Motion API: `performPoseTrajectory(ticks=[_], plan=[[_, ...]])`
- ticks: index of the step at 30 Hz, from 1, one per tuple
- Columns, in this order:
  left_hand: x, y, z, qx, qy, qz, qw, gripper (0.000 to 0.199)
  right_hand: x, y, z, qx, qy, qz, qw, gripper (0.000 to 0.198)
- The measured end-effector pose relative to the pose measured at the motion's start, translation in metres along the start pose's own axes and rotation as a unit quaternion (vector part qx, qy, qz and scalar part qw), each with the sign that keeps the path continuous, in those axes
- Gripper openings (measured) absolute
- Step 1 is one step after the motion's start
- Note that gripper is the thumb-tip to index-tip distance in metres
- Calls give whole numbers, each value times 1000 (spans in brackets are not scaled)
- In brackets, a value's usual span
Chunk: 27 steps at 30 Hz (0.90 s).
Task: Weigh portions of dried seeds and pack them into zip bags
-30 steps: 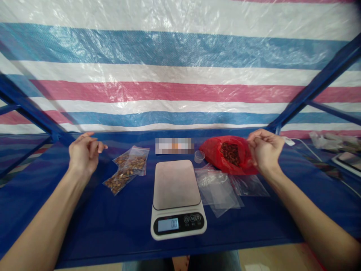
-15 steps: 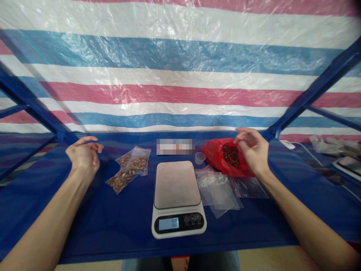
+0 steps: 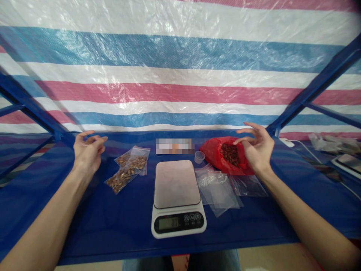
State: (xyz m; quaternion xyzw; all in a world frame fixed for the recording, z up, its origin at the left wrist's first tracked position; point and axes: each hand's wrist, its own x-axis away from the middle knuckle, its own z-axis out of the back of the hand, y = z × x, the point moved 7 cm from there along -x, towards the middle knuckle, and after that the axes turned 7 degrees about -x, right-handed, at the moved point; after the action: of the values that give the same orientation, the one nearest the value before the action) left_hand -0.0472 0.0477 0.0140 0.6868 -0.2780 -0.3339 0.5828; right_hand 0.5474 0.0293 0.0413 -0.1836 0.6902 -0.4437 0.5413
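My right hand [image 3: 257, 146] hovers at the right side of a red plastic bag [image 3: 210, 150], fingers spread and nothing in them. Brown seeds or nuts [image 3: 230, 154] show in the bag's mouth. My left hand [image 3: 88, 150] is raised at the left, its fingers loosely bent and apart, holding nothing visible. Nearest to it lie several small zip bags filled with brown nuts or seeds [image 3: 121, 180]. Between my hands sits a white kitchen scale [image 3: 177, 184] with a bare plate; its display reads 0.0. A small clear plastic cup [image 3: 199, 157] stands beside the red bag.
Flat clear zip bags [image 3: 218, 190] lie right of the scale. Behind it is a blurred-out label [image 3: 175, 146]. Blue metal posts [image 3: 318, 90] frame the blue table [image 3: 121, 226], with a striped tarp behind. Another scale [image 3: 348, 165] and a white cable are at far right.
My right hand has spread its fingers and shifted slightly right. My left hand has moved a little right, with its fingers rearranged. The scale's display backlight has gone dark.
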Motion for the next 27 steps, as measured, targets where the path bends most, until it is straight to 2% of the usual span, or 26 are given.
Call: performPoseTrajectory(ticks=[4,6,10,16,22,25,27], plan=[[-5,-5,7,-31,27,10,999,46,1,-1,6,27,31,12,999,26],[-5,-7,11,-38,40,9,998,43,0,-4,10,30,50,21,998,20],[-1,-5,11,-37,47,-13,998,40,-2,-8,11,15,52,15,998,19],[5,5,13,-29,87,-53,994,12,1,7,-6,4,-34,-49,998,20],[6,3,9,-8,74,-45,996,17,2,12,-12,48,-79,7,996,18],[4,3,5,4,52,-47,997,19,1,15,-8,62,-82,-8,995,19],[2,3,4,10,41,-47,998,20,1,17,-5,53,-79,-41,995,21]])
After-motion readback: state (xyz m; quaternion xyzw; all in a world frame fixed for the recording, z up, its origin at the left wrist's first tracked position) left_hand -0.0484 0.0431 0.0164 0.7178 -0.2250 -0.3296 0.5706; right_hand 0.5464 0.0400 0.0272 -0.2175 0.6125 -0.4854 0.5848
